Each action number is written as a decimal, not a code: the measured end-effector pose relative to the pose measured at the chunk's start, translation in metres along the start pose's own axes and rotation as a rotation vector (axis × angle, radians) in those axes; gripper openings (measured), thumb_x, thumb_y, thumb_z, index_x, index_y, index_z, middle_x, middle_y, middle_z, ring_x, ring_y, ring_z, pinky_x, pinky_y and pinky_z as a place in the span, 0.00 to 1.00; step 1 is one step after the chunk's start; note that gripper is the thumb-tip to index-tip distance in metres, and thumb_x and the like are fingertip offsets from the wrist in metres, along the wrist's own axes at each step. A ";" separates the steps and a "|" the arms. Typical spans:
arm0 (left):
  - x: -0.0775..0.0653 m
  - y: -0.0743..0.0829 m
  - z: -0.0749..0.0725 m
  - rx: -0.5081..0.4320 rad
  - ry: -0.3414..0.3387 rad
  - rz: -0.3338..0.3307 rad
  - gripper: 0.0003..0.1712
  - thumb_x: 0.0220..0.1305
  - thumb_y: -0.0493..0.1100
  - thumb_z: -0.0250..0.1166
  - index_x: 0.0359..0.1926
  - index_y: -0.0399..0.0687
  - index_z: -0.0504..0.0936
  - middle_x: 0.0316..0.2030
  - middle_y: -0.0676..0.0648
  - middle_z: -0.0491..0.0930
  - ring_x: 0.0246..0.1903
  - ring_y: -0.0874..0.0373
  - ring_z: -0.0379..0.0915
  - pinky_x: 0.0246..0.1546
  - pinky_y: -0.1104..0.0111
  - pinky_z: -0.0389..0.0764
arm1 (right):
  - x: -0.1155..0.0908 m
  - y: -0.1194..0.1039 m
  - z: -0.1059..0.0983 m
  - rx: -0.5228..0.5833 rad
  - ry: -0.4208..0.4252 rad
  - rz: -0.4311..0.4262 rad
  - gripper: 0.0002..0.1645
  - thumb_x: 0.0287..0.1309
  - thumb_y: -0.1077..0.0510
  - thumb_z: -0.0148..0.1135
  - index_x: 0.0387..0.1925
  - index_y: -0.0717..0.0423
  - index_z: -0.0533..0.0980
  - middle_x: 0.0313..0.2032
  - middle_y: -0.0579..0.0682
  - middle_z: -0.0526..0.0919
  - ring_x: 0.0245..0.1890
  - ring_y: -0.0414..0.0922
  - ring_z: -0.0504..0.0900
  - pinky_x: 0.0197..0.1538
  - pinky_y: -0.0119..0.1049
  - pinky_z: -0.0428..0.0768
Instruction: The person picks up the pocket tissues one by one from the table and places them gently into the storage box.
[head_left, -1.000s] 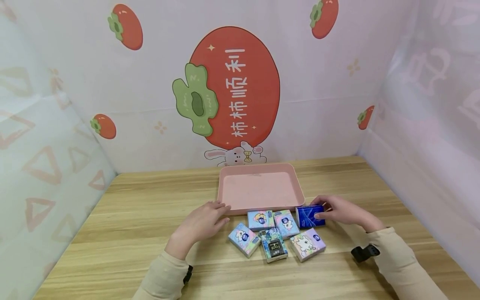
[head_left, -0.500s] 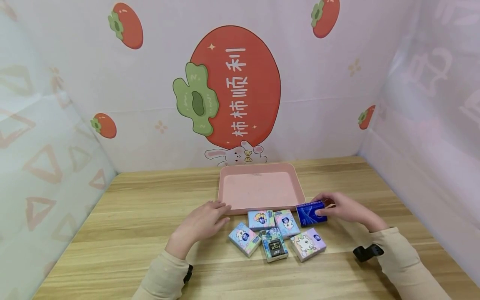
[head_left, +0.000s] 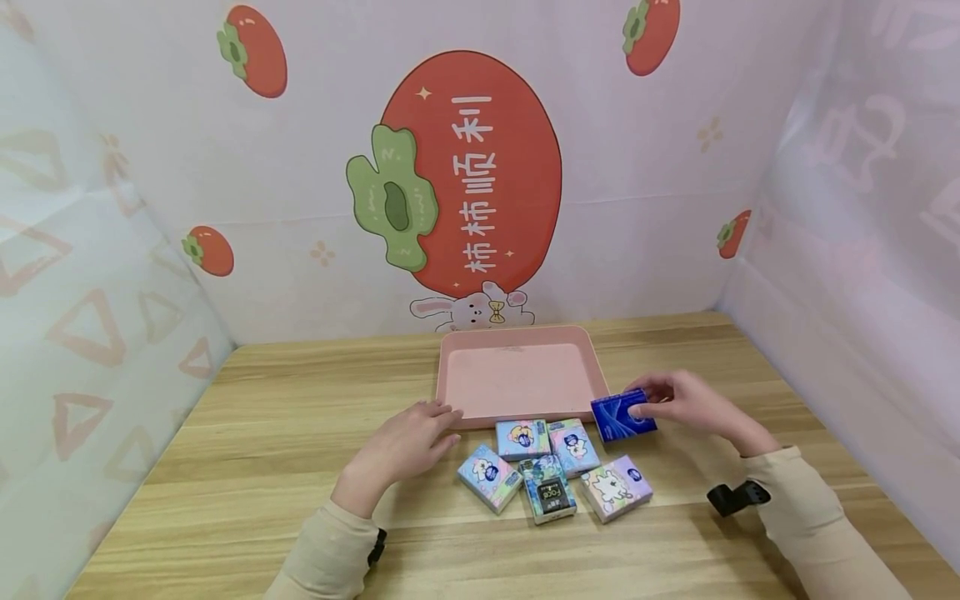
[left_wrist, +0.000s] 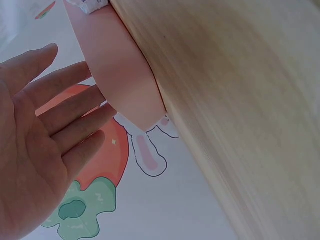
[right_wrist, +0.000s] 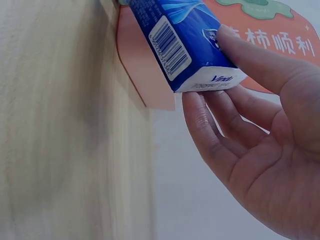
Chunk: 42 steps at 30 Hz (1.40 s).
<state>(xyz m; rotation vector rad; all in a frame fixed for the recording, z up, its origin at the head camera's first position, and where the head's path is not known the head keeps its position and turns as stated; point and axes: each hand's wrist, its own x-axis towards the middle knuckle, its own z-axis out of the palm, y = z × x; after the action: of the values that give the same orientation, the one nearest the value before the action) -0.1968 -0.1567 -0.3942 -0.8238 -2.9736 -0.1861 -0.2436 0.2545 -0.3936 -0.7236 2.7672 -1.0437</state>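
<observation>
A dark blue tissue pack [head_left: 622, 415] is pinched between the thumb and fingers of my right hand [head_left: 693, 404], beside the near right corner of a pink tray [head_left: 525, 416]. In the right wrist view the blue pack [right_wrist: 192, 42] shows a barcode and a white end, and it is raised off the table. My left hand [head_left: 408, 440] has its fingers extended, with the fingertips touching the tray's near left corner. The left wrist view shows that palm [left_wrist: 35, 130] holding nothing, its fingertips against the tray's wall [left_wrist: 117, 75].
Several tissue packs lie on the wooden table in front of the tray: light blue ones [head_left: 522, 439], a dark patterned pack [head_left: 548, 490] and a lilac pack [head_left: 617, 489]. A printed cloth wall [head_left: 637, 167] stands behind the table.
My right hand has lifted the blue tissue pack off the table and tilted it, moving slightly up and away. The left hand stays at the tray's corner.
</observation>
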 end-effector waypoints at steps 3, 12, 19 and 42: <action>0.000 0.000 0.000 0.001 -0.009 -0.005 0.23 0.62 0.53 0.53 0.55 0.49 0.73 0.54 0.44 0.72 0.56 0.48 0.65 0.57 0.57 0.67 | 0.002 -0.003 -0.001 -0.012 0.023 0.018 0.22 0.45 0.42 0.64 0.40 0.50 0.77 0.28 0.43 0.81 0.24 0.39 0.76 0.24 0.30 0.76; 0.000 0.001 -0.001 0.002 -0.007 -0.001 0.24 0.61 0.54 0.53 0.55 0.48 0.73 0.54 0.44 0.72 0.55 0.48 0.66 0.57 0.57 0.68 | 0.010 -0.013 -0.002 -0.052 0.059 0.045 0.23 0.43 0.40 0.63 0.38 0.48 0.78 0.27 0.42 0.81 0.23 0.40 0.74 0.24 0.29 0.75; 0.001 0.001 -0.001 0.002 -0.004 0.002 0.23 0.61 0.53 0.53 0.54 0.47 0.74 0.53 0.43 0.72 0.55 0.47 0.66 0.57 0.56 0.68 | 0.018 -0.019 -0.003 -0.073 0.064 0.047 0.22 0.42 0.38 0.64 0.37 0.46 0.79 0.26 0.41 0.81 0.24 0.40 0.76 0.26 0.30 0.77; -0.001 0.003 -0.002 0.003 0.000 0.001 0.23 0.61 0.53 0.53 0.54 0.47 0.74 0.53 0.43 0.72 0.55 0.47 0.66 0.57 0.56 0.67 | 0.058 -0.035 0.001 -0.073 0.018 0.081 0.27 0.41 0.38 0.65 0.39 0.51 0.80 0.31 0.46 0.82 0.29 0.41 0.77 0.31 0.32 0.79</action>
<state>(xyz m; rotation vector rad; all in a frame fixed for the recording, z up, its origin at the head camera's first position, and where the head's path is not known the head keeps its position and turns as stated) -0.1945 -0.1553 -0.3916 -0.8254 -2.9723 -0.1813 -0.2805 0.2042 -0.3675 -0.6070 2.8367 -0.9433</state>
